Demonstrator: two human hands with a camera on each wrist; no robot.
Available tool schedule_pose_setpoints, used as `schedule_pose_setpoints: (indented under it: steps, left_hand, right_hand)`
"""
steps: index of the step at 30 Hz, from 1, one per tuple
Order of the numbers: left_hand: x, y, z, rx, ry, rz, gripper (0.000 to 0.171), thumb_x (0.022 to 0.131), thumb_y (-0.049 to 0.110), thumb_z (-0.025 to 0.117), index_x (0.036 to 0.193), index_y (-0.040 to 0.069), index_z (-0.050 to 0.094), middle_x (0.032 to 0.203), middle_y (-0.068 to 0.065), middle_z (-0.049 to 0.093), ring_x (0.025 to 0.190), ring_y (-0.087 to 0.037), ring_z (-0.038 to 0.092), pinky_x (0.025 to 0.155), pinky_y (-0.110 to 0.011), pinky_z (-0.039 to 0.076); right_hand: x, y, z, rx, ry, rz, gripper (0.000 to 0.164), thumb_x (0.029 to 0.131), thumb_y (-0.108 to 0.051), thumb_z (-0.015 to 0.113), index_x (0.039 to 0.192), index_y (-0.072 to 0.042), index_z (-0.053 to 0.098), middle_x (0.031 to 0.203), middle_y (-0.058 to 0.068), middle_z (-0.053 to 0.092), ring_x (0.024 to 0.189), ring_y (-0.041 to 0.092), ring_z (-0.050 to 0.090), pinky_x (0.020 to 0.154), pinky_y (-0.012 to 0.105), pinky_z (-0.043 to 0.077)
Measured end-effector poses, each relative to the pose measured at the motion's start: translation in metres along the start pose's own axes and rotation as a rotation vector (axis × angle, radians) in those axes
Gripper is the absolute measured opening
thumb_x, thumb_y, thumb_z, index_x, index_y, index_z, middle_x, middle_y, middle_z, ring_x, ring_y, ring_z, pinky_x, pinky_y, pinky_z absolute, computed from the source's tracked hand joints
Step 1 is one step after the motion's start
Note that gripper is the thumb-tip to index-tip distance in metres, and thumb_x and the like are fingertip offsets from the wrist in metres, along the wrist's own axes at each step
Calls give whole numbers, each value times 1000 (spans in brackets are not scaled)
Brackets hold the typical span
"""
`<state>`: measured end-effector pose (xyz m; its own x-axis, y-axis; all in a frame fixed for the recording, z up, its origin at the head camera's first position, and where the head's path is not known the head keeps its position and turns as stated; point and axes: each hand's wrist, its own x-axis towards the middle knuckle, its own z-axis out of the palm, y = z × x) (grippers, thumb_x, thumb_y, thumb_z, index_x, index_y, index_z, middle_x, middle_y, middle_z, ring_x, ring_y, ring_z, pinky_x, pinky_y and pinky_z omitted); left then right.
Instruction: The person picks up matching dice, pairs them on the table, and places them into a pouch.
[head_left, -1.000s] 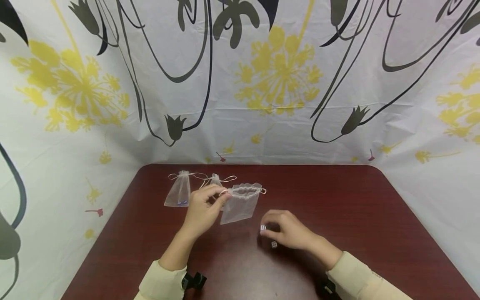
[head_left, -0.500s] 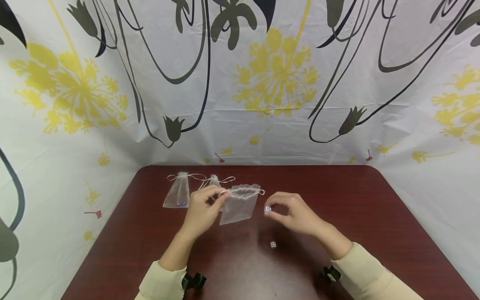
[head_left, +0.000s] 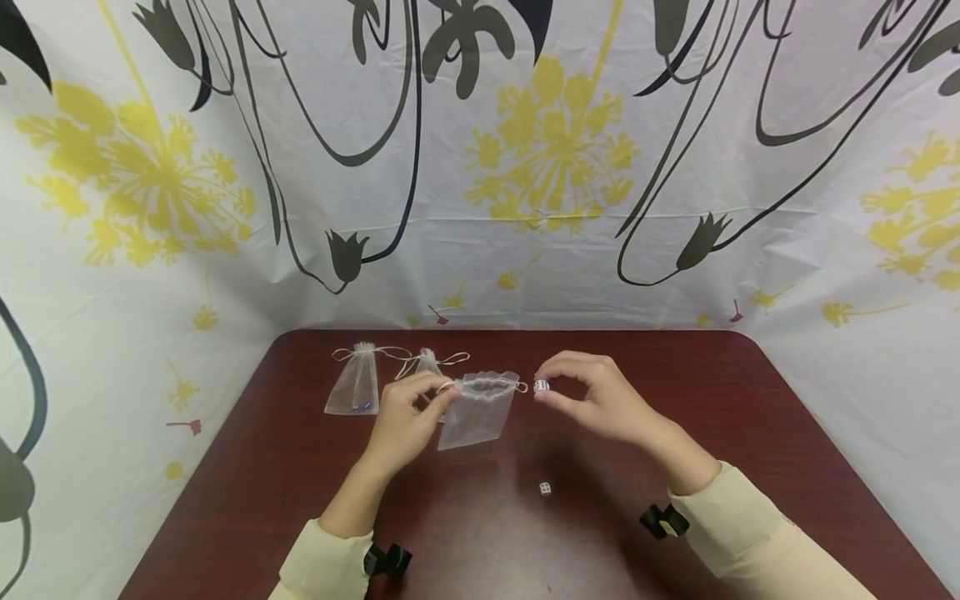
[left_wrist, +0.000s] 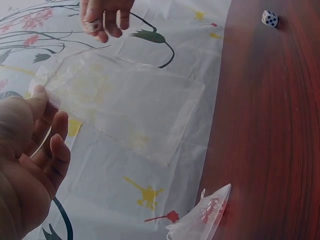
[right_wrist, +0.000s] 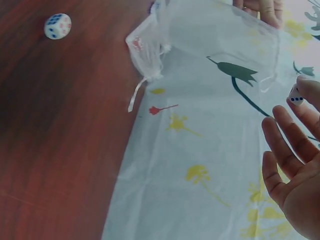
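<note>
A sheer white organza drawstring bag (head_left: 474, 417) hangs from my left hand (head_left: 407, 419), which pinches its top corner between thumb and fingers. The bag looks flat and nothing shows inside; its gathered mouth faces up. To its right, my right hand (head_left: 600, 394) pinches a white die (head_left: 542, 386) between thumb and index finger, level with the bag's mouth and a little apart from it. In the right wrist view this die (right_wrist: 296, 95) shows blue pips, and the other fingers are loosely bent. Another die (head_left: 545, 489) lies on the table below my right hand.
Two more drawstring bags lie at the back left: one bag (head_left: 354, 387) with small blue-marked dice inside, and a second bag (head_left: 428, 362) partly hidden behind my left hand. The dark red table (head_left: 675, 375) ends at a patterned white cloth (head_left: 450, 275).
My right hand has lifted the die off the table and moved it up and away, to beside the bag's mouth. The left hand and its bag have stayed nearly still.
</note>
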<state>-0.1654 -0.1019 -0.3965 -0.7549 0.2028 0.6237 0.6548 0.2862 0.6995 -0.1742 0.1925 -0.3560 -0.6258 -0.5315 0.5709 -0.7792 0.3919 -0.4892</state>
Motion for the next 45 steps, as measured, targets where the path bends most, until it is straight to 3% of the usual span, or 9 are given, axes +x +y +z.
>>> schedule_pose_setpoints:
  steps: [14, 21, 29, 37, 45]
  left_hand:
    - [3, 5, 10, -17, -18, 28, 6, 88, 3, 77, 88, 9, 77, 75, 3, 67, 62, -10, 58, 55, -31, 53]
    - [5, 7, 13, -26, -41, 31, 3, 89, 5, 77, 92, 6, 78, 83, 1, 72, 67, -9, 59, 58, -33, 55]
    - [3, 6, 12, -25, -47, 50, 4, 89, 8, 77, 90, 4, 76, 81, 0, 71, 66, -8, 57, 58, -31, 54]
    - [1, 5, 10, -25, -36, 57, 3, 88, 5, 77, 91, 4, 76, 76, 1, 68, 64, -9, 56, 57, -30, 53]
    - [0, 4, 7, -10, -8, 50, 6, 87, 5, 78, 86, 9, 75, 73, 2, 66, 61, -10, 58, 56, -28, 53]
  right_hand:
    - [30, -18, 9, 30, -31, -59, 14, 88, -14, 81, 100, -10, 75, 104, -4, 71, 97, 10, 66, 82, 29, 55]
    - [39, -21, 18, 26, -34, -113, 13, 87, -11, 81, 99, -11, 75, 102, -3, 71, 79, 13, 63, 57, 23, 47]
    - [37, -19, 21, 21, -25, -102, 19, 87, -11, 81, 105, -11, 74, 105, 0, 72, 98, 13, 67, 79, 42, 56]
    - [27, -15, 18, 13, -7, -49, 22, 88, -14, 81, 108, -13, 73, 108, -3, 71, 103, 13, 67, 87, 32, 54]
    - [4, -3, 10, -3, 50, 17, 24, 85, -11, 82, 108, -12, 74, 106, -2, 72, 103, 13, 67, 91, 27, 52]
